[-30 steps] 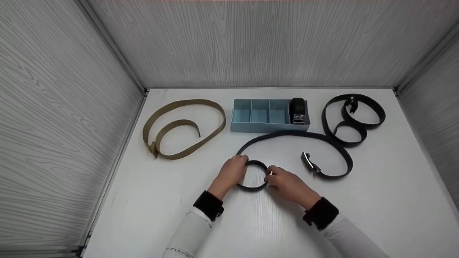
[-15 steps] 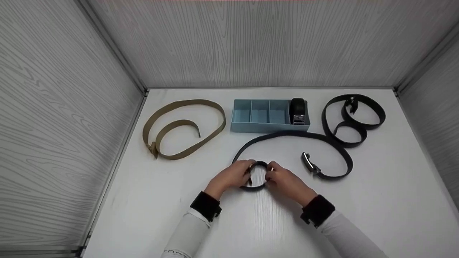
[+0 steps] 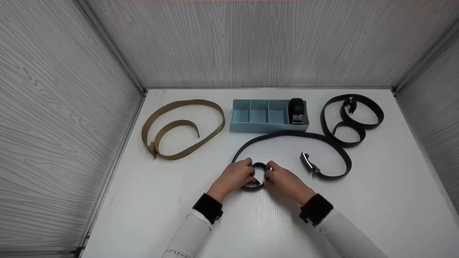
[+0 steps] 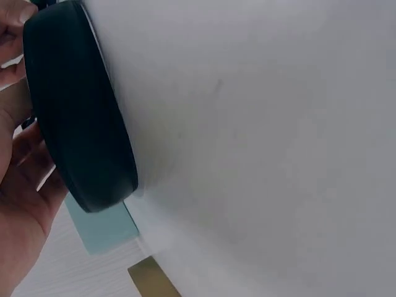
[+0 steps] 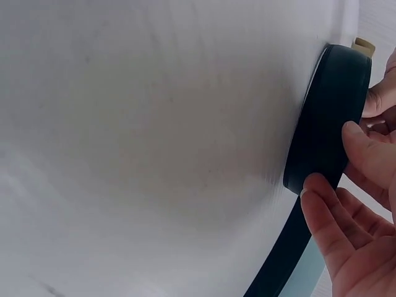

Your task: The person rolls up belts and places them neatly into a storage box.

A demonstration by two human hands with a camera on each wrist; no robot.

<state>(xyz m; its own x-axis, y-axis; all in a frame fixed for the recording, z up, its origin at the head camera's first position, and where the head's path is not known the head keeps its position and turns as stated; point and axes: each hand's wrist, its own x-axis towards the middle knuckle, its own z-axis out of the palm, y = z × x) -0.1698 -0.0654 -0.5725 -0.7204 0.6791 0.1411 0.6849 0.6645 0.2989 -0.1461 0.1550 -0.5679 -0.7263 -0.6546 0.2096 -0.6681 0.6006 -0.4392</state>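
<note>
A black belt (image 3: 287, 133) lies on its edge in a wide arc, its silver buckle (image 3: 309, 165) free at the right. Its near end is curled into a small ring between both hands. At the ring's left side, my left hand (image 3: 236, 175) grips the strap, with the tip inside the ring close to the fingers. My right hand (image 3: 285, 180) pinches the ring's right side between thumb and fingers. Up close in the right wrist view, the thumb and fingertips of the right hand (image 5: 362, 238) hold the band (image 5: 325, 117). The left wrist view shows the curled band (image 4: 77, 111) beside my left hand.
Behind the belt stands a light blue tray (image 3: 269, 128) with compartments, a black item with a silvery front (image 3: 297, 111) in the rightmost. A tan belt (image 3: 211, 138) lies looped at left. Another black belt (image 3: 374, 107) lies coiled at right, against the arc. Walls enclose the white table (image 3: 150, 215).
My left hand has shifted right, toward my right hand, and the ring has become smaller. The belt tip now shows inside the ring. My right hand has barely moved.
</note>
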